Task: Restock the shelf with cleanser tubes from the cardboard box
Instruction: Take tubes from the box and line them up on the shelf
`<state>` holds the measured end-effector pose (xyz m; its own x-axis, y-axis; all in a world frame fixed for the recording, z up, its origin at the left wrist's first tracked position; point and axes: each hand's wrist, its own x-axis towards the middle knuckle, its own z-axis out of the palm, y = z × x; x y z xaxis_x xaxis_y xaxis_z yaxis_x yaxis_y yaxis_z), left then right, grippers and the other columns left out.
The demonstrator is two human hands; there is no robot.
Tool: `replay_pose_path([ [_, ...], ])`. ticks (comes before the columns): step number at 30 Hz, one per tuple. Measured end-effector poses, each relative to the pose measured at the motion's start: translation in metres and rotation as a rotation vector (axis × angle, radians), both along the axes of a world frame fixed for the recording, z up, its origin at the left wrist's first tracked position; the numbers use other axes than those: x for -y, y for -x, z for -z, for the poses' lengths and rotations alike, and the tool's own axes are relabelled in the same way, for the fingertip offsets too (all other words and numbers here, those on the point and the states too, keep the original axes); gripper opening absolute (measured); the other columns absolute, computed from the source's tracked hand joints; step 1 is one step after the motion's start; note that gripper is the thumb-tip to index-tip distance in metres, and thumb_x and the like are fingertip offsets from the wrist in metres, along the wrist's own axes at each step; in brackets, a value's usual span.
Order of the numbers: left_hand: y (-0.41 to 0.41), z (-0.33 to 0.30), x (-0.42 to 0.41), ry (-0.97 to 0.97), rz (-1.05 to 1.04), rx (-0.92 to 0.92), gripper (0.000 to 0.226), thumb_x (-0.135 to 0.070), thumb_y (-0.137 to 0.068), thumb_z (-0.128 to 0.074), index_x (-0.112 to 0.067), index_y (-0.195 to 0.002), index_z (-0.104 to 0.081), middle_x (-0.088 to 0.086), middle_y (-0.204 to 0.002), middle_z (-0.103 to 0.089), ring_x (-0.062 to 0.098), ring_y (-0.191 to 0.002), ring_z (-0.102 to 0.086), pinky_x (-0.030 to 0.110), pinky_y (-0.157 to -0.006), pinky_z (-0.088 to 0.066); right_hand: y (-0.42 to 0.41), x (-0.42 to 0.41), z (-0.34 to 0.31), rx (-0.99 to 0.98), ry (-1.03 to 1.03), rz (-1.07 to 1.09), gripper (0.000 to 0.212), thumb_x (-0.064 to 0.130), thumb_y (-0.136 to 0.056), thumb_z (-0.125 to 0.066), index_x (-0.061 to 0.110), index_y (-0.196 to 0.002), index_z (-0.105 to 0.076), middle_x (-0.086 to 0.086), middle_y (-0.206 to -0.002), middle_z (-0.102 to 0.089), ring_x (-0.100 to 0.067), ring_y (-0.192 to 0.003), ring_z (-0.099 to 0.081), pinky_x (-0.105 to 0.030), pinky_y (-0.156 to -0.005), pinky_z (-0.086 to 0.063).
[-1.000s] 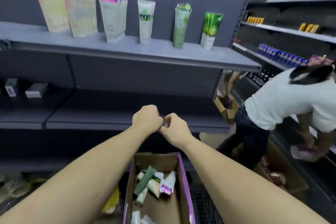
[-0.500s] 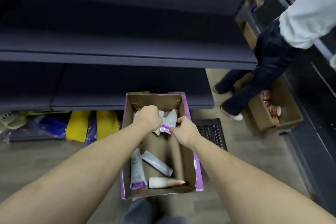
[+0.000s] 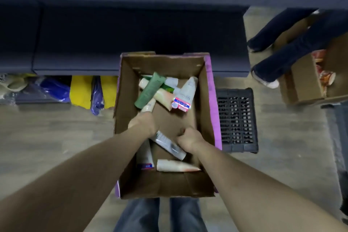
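An open cardboard box (image 3: 213,100) with purple outer sides stands on the floor in front of me. Several cleanser tubes lie inside: a green tube (image 3: 147,90), a white tube with a red and blue end (image 3: 185,94) and a peach tube (image 3: 163,97) at the far end, a white grey-printed tube (image 3: 168,144) in the middle, another peach tube (image 3: 177,165) near me. My left hand (image 3: 144,124) reaches down by the left wall, fingers curled and hidden. My right hand (image 3: 188,139) is a closed fist beside the grey-printed tube, which lies between both hands.
The dark lower shelf (image 3: 131,69) runs across the top, just behind the box. A black plastic crate (image 3: 237,120) sits right of the box. Another person's legs (image 3: 273,58) and a second cardboard box (image 3: 305,84) are at the right. Yellow and blue bags (image 3: 82,90) lie under the shelf at left.
My view has tilted down from the stocked upper shelf to the box. Both hands dropped into the box, then moved from its far end toward the middle.
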<state>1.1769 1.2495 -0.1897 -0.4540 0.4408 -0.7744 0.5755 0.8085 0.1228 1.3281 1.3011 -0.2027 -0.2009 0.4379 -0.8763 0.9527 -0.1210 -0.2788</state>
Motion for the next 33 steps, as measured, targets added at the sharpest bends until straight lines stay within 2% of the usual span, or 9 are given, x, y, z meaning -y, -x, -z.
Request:
replay_pose_path([
  [3,-0.007,0.028,0.011,0.102,-0.024,0.044,0.044,-0.027,-0.086,-0.063,-0.009,-0.126,-0.061,0.013,-0.128,-0.06,0.029,-0.115,-0.059,0.035,-0.094,-0.05,-0.004,0.012,0.032,0.015,0.03,-0.017,0.047,0.033,-0.075,-0.071,0.015,-0.118,-0.064,-0.006,-0.119,-0.068,-0.025,-0.106,-0.064,-0.024,-0.081,-0.048],
  [7,-0.021,0.056,0.018,0.181,-0.051,0.021,0.061,-0.025,-0.096,-0.057,-0.007,-0.148,-0.031,0.018,-0.147,-0.033,0.035,-0.131,-0.045,0.039,-0.105,-0.039,-0.006,0.023,0.063,0.038,-0.007,-0.047,0.066,0.032,-0.067,-0.086,0.013,-0.123,-0.057,-0.004,-0.123,-0.062,-0.025,-0.114,-0.06,-0.028,-0.09,-0.049],
  [9,-0.023,0.068,0.02,0.21,-0.085,-0.093,0.064,-0.027,-0.092,-0.062,-0.013,-0.146,-0.031,0.014,-0.143,-0.029,0.034,-0.125,-0.049,0.041,-0.096,-0.045,-0.004,0.03,0.075,0.056,-0.037,-0.103,0.069,0.031,-0.064,-0.089,0.014,-0.122,-0.054,-0.005,-0.124,-0.06,-0.026,-0.116,-0.059,-0.031,-0.093,-0.05],
  [13,-0.026,0.085,0.027,0.204,-0.041,-0.183,0.052,-0.024,-0.093,-0.06,-0.01,-0.137,-0.037,0.014,-0.138,-0.027,0.031,-0.116,-0.052,0.038,-0.083,-0.051,0.003,0.047,0.095,0.069,-0.177,-0.231,0.064,0.028,-0.069,-0.086,0.013,-0.12,-0.051,-0.01,-0.127,-0.053,-0.03,-0.122,-0.052,-0.039,-0.097,-0.048],
  [16,-0.032,0.093,0.037,0.168,0.083,-0.251,0.046,-0.028,-0.097,-0.052,-0.011,-0.137,-0.037,0.016,-0.14,-0.022,0.029,-0.118,-0.046,0.033,-0.085,-0.05,0.004,0.054,0.104,0.057,-0.249,-0.183,0.052,0.024,-0.075,-0.081,0.015,-0.117,-0.051,-0.009,-0.131,-0.049,-0.03,-0.126,-0.049,-0.041,-0.099,-0.046],
  [20,-0.04,0.091,0.038,0.088,0.097,-0.221,0.035,-0.033,-0.103,-0.038,-0.018,-0.135,-0.041,0.017,-0.146,-0.023,0.033,-0.121,-0.045,0.039,-0.087,-0.048,-0.01,0.049,0.098,0.056,-0.299,-0.143,0.046,0.026,-0.083,-0.072,0.018,-0.123,-0.051,-0.005,-0.132,-0.05,-0.027,-0.127,-0.047,-0.035,-0.102,-0.041],
  [24,-0.037,0.089,0.026,0.077,-0.05,-0.06,0.045,-0.048,-0.097,-0.048,-0.019,-0.131,-0.044,0.016,-0.136,-0.045,0.035,-0.125,-0.047,0.042,-0.093,-0.045,-0.013,0.041,0.086,0.01,-0.306,0.12,0.038,0.028,-0.094,-0.057,0.014,-0.129,-0.051,-0.011,-0.131,-0.058,-0.031,-0.121,-0.055,-0.033,-0.093,-0.044],
  [28,-0.032,0.092,0.035,0.156,0.002,-0.105,0.046,-0.032,-0.094,-0.061,-0.016,-0.133,-0.042,0.013,-0.134,-0.048,0.029,-0.123,-0.048,0.04,-0.09,-0.047,-0.005,0.027,0.082,0.072,-0.272,0.446,0.034,0.027,-0.104,-0.037,0.01,-0.13,-0.051,-0.022,-0.124,-0.062,-0.04,-0.112,-0.059,-0.037,-0.085,-0.045],
  [33,-0.025,0.083,0.041,0.114,0.06,-0.122,0.057,-0.043,-0.08,-0.073,-0.021,-0.126,-0.048,0.009,-0.128,-0.051,0.027,-0.119,-0.049,0.036,-0.088,-0.046,-0.008,0.02,0.08,0.033,-0.171,0.671,0.037,0.035,-0.102,-0.044,0.01,-0.124,-0.06,-0.017,-0.124,-0.063,-0.036,-0.116,-0.059,-0.032,-0.089,-0.043],
])
